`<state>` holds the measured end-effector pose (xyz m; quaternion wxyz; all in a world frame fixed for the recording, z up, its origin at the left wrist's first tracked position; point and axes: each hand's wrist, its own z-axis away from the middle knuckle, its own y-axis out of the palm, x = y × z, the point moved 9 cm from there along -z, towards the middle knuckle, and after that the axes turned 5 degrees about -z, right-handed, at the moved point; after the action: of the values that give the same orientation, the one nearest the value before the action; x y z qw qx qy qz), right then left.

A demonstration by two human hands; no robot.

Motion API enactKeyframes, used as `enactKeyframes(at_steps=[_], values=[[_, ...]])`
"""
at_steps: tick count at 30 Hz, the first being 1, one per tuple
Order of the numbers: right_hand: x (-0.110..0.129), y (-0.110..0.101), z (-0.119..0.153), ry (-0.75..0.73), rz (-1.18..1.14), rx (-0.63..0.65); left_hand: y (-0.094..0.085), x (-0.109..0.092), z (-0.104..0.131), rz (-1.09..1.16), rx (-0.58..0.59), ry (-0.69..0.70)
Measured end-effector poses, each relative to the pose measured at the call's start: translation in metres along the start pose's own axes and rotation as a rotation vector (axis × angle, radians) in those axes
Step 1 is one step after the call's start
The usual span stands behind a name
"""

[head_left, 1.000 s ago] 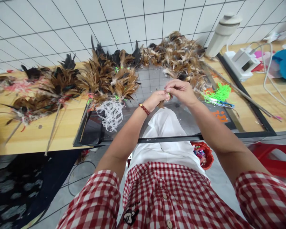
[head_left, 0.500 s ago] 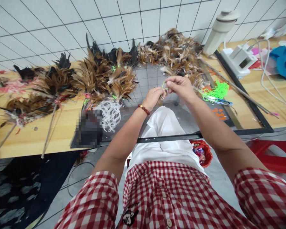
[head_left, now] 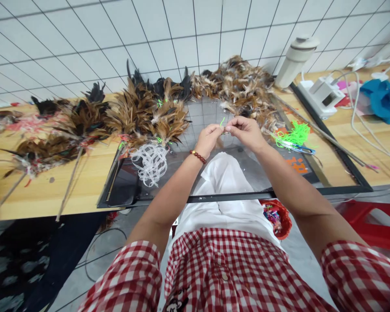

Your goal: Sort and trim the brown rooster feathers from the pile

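Observation:
Over the dark framed panel [head_left: 247,182], my left hand [head_left: 209,139] pinches a short bright green tie [head_left: 222,122], one end of which sticks up. My right hand [head_left: 246,132] meets it fingertip to fingertip, its thumb and forefinger pressed together at the tie. Small brownish feathers hang just under the fingers, partly hidden. Left of my hands lie brown feather bunches [head_left: 133,108] and a tangle of clear strips [head_left: 150,164]. Loose brown feathers [head_left: 240,84] are heaped behind. A pile of green ties [head_left: 294,134] and a blue-handled tool [head_left: 303,149] lie to the right.
Feather bunches on sticks [head_left: 70,184] rest at the left of the wooden table [head_left: 42,195]. A pale bottle [head_left: 297,60] and a white power adapter [head_left: 326,93] with cables stand at the right. Below are a red basket [head_left: 284,225] and a red stool [head_left: 377,221].
The fingertips of both hands have closed together, and the loop of green tie between them is now a short end pointing up. The camera view has tilted slightly upward.

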<state>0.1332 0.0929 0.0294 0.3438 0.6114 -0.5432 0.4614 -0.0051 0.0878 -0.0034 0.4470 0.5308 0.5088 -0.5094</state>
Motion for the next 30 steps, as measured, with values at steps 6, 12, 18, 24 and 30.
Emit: enactKeyframes(at_steps=[6, 12, 18, 24, 30], values=[[-0.006, 0.001, 0.005, 0.020, -0.091, -0.098, -0.002, 0.006, 0.002, 0.284, -0.040, -0.101], [-0.004, 0.001, 0.011, -0.032, -0.022, -0.189, -0.007, 0.003, -0.002, 0.239, -0.041, -0.034], [-0.002, -0.004, 0.018, -0.015, 0.077, -0.346, -0.027, -0.020, 0.002, -0.180, -0.237, 0.225], [-0.011, 0.028, 0.022, 0.186, -0.216, -0.287, -0.037, -0.028, 0.005, -0.456, -0.452, 0.516], [-0.011, 0.039, 0.025, 0.368, -0.515, -0.280, -0.035, -0.047, 0.019, -0.548, -0.436, 0.754]])
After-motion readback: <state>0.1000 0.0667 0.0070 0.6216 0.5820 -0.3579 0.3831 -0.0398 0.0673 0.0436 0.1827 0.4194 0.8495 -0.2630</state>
